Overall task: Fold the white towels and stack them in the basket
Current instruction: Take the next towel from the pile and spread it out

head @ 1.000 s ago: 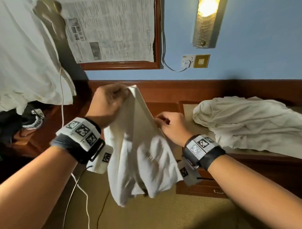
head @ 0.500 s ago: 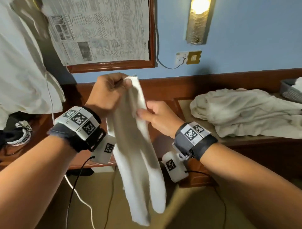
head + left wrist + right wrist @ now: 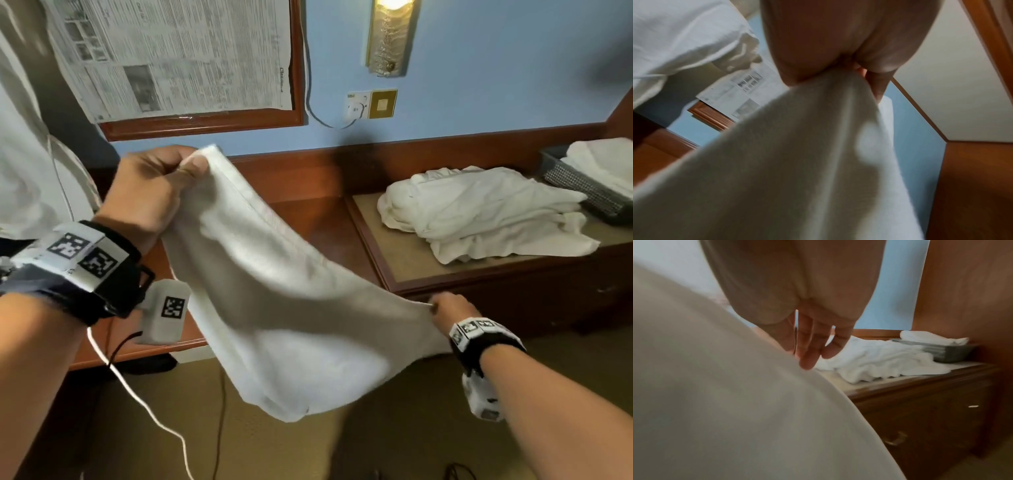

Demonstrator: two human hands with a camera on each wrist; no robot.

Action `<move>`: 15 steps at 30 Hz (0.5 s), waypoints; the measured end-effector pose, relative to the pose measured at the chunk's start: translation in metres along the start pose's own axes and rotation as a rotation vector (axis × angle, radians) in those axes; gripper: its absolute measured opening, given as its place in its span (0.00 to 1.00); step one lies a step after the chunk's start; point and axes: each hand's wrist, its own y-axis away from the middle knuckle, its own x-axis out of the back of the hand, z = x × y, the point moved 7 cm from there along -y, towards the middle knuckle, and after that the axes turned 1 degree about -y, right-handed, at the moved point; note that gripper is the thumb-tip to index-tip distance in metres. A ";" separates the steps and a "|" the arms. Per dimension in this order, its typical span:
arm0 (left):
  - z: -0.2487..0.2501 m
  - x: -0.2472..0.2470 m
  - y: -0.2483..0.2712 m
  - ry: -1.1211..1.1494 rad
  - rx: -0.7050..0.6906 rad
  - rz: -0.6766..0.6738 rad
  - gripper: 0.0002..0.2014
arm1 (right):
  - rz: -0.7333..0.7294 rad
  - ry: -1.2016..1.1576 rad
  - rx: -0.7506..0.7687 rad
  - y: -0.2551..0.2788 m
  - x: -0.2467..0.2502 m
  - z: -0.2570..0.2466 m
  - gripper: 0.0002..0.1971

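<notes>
A white towel [image 3: 291, 308] hangs spread in the air between both hands. My left hand [image 3: 154, 192] pinches its upper corner, raised in front of the wall; the left wrist view shows the towel [image 3: 797, 162] running down from that hand [image 3: 838, 48]. My right hand [image 3: 448, 308] grips the lower right corner, low beside the cabinet; its fingers [image 3: 809, 345] lie over the towel's edge [image 3: 735, 402], thumb hidden. A rumpled pile of white towels [image 3: 479, 209] lies on the cabinet. The grey basket [image 3: 582, 185] at far right holds a folded towel [image 3: 606, 161].
The wooden cabinet [image 3: 479, 281] with drawers stands at right, a lower wooden desk [image 3: 308, 212] behind the towel. A white cable [image 3: 137, 397] trails from my left wrist to the carpet. A large white cloth [image 3: 20, 164] hangs at left. A wall lamp [image 3: 390, 37] glows above.
My right hand has slid down and to the right along the towel, away from my left hand, stretching the bunched towel out wide. The basket has come into view.
</notes>
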 end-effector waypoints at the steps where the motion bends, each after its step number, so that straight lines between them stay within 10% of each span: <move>1: 0.002 -0.014 0.002 -0.025 -0.006 -0.051 0.06 | 0.057 -0.044 0.071 0.003 0.012 -0.025 0.10; 8: 0.007 -0.112 0.019 -0.107 -0.073 -0.344 0.08 | 0.125 -0.870 0.843 0.085 0.110 -0.208 0.24; 15: 0.025 -0.113 0.008 -0.240 -0.203 -0.194 0.07 | 0.272 -0.919 1.008 0.092 0.161 -0.230 0.09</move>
